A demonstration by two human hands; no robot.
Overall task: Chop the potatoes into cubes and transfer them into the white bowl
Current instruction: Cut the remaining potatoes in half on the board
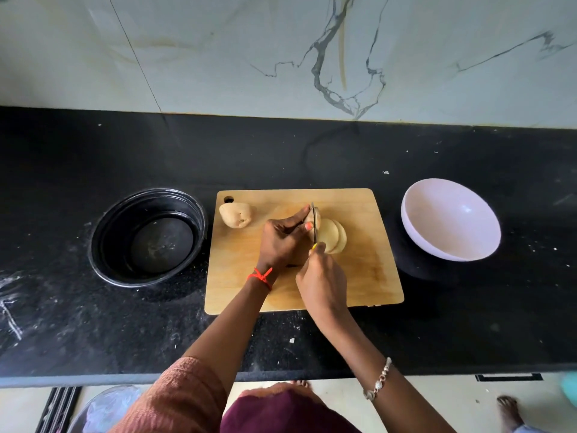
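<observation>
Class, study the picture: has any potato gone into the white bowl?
No: the white bowl holds nothing, and the cut potato slices lie on the wooden board.

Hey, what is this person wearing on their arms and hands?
A knotted red thread rings the left wrist; that arm's sleeve is rust-pink and textured. The left hand shows an orange-pink painted nail. The right wrist has a silver beaded bracelet.

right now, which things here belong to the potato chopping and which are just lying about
In the job:
rectangular wooden cutting board
whole brown potato
half-sliced pale potato under the left hand
thin yellow-handled knife in the right hand
round white bowl

Lying about:
round black tub left of the board
</observation>
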